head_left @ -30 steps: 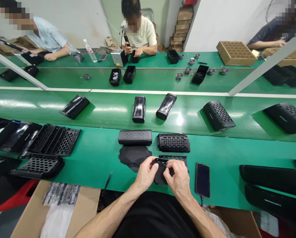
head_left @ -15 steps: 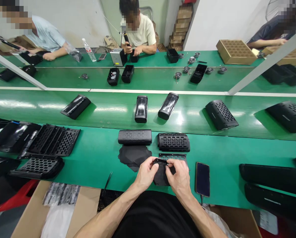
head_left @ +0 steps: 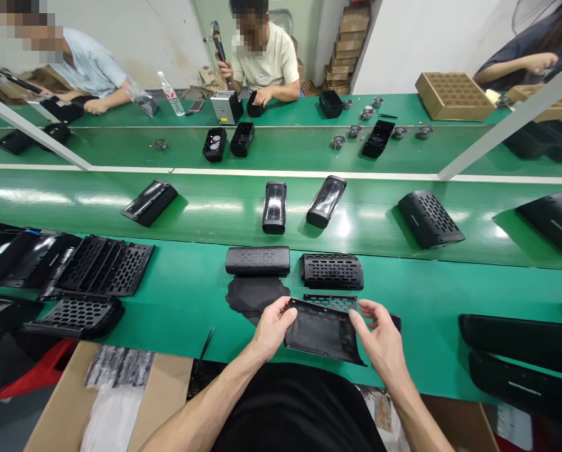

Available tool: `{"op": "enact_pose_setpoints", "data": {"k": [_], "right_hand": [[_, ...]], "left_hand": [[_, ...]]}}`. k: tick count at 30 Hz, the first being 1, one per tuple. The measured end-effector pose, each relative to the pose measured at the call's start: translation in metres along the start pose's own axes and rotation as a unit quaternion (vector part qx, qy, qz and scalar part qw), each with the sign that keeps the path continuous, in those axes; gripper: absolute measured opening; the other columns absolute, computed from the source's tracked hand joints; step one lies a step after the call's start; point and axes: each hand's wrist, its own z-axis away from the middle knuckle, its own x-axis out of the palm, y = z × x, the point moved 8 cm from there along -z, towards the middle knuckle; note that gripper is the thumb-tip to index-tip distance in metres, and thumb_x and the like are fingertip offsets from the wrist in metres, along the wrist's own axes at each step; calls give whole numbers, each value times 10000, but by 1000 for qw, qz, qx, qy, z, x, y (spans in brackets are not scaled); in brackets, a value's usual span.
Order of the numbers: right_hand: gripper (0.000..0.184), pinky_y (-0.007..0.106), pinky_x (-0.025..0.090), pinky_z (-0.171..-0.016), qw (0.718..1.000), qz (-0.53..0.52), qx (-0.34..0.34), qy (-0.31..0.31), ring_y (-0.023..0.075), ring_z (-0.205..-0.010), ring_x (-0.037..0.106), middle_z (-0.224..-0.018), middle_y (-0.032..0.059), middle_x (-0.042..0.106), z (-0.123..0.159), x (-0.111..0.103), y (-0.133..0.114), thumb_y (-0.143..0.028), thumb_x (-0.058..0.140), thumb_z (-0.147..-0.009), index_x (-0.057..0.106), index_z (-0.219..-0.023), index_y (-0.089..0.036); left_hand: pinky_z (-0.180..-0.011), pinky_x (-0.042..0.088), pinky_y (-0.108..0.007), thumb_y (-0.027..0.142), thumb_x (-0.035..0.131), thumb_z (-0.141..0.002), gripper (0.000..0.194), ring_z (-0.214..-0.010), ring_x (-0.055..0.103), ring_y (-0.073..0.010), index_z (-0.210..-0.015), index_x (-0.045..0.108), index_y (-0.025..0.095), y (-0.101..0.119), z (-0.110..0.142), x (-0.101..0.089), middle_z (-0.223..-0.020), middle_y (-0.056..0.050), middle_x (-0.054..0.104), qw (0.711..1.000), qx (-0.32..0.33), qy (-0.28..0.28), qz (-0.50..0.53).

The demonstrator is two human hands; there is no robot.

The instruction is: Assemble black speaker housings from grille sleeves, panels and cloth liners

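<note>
My left hand (head_left: 272, 329) grips the left end of a black speaker grille panel (head_left: 321, 333), thumb on its inner face. Dark sheet lines the panel's inside, and it is tilted toward me over the table edge. At the panel's upper right corner is my right hand (head_left: 381, 336), its thumb at the edge and its fingers apart. Just behind the panel lies a perforated grille (head_left: 330, 302), partly covered by it. A stack of thin black sheets (head_left: 255, 296) is beyond my left hand. My right hand mostly hides a phone (head_left: 396, 322).
Two black grille covers (head_left: 257, 260) (head_left: 332, 271) lie ahead. Stacked grilles (head_left: 106, 267) are at left, long black housings (head_left: 520, 342) at right. Several speakers, including one dark speaker (head_left: 274, 207), stand on the green belt (head_left: 215, 207). Co-workers sit opposite. Tweezers (head_left: 206, 342) lie near the front edge.
The panel now shows at full width between my hands. My right hand has moved right, its fingers spreading, and covers the phone. Opposite, a co-worker has raised a power screwdriver.
</note>
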Motion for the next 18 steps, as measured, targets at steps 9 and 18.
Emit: {"op": "enact_pose_setpoints", "data": {"k": [9, 18], "right_hand": [[608, 277, 326, -490, 966, -152, 140, -157, 136, -480, 454, -565, -62, 515, 20, 7, 32, -717, 743, -811, 674, -1095, -184], [526, 285, 395, -583, 966, -191, 118, -131, 136, -588, 494, -741, -20, 615, 16, 7, 29, -658, 764, -847, 689, -1086, -197]], "left_hand": [[-807, 503, -284, 483, 803, -831, 422, -871, 638, -182, -1100, 724, 167, -5, -4, -4, -980, -53, 743, 998, -42, -4, 50], [-808, 477, -266, 520, 825, -814, 433, -842, 584, -155, -1076, 744, 185, 3, -6, -9, -941, -14, 693, 998, -26, 33, 37]]}}
